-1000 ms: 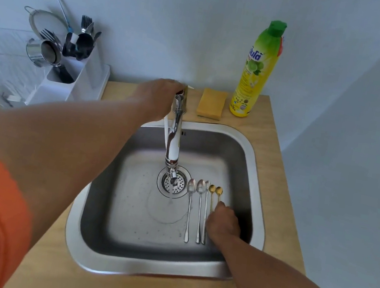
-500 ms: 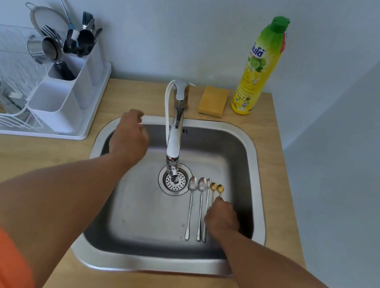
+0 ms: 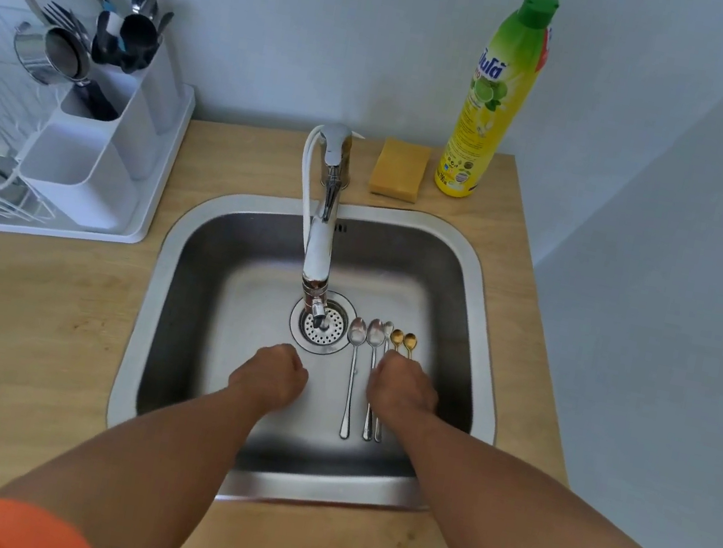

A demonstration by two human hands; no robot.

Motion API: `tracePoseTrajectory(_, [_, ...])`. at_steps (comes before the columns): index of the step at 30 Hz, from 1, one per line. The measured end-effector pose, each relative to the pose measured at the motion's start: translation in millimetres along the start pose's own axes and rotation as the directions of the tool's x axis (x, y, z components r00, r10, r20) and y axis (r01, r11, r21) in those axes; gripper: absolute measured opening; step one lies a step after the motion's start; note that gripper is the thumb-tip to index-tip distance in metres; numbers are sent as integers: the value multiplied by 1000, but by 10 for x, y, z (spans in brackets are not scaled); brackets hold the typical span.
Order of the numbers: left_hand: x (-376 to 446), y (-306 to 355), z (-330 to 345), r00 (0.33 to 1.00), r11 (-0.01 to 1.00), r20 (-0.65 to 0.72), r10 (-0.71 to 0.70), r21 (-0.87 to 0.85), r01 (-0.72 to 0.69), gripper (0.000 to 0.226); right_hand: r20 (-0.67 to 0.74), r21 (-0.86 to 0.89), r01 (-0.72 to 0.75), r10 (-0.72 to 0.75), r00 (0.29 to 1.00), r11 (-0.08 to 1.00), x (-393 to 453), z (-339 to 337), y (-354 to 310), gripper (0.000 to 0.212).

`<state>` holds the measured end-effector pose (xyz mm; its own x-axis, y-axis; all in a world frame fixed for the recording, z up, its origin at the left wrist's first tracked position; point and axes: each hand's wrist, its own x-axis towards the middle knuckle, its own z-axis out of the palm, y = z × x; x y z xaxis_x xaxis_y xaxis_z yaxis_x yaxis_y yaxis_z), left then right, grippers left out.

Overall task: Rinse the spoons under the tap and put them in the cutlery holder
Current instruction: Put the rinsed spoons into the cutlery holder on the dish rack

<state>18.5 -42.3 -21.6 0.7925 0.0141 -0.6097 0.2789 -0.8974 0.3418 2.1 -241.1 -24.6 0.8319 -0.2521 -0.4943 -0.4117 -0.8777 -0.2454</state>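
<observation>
The person wears short orange sleeves [image 3: 29,529], leaving both forearms bare down to each hand.

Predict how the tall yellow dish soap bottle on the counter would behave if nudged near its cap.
The dish soap bottle stands tall and slender on a narrow base, so it would probably tip rather than slide. Its glossy plastic looks smooth, perhaps slippery in wet hands. How full it is cannot be seen.

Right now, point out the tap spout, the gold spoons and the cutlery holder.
tap spout [image 3: 319,251], head view, mid spout.
gold spoons [image 3: 397,337], head view, left spoon's bowl.
cutlery holder [image 3: 76,180], head view, front wall.
</observation>
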Motion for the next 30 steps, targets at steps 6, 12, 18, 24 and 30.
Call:
tracePoseTrajectory(6, [-29, 236, 208, 1000, 1000, 10, 20, -17, -20, 24, 1, 0, -28, 28, 1000, 1000, 57, 46, -18, 25])
tracePoseTrajectory(12, [48, 487, 321, 999, 999, -33, 7, 43, -6, 36, 3, 10, -48, 48, 999, 999, 115, 60, -17, 24])
tracePoseTrajectory(18, [231, 606, 341, 996, 992, -85, -30, 117, 40, 48, 4, 25, -39, 39, 999, 999, 152, 108, 8, 25])
tracePoseTrajectory(24, [275, 720, 447, 997, 987, -51, -59, 144, 65, 38, 0, 20, -33, 33, 999, 999, 210, 115, 13, 27])
tracePoseTrajectory(30, [101, 643, 522, 998, 992, -41, -51, 117, 56, 27, -1, 3, -32, 32, 999, 999, 298, 84, -45, 28])
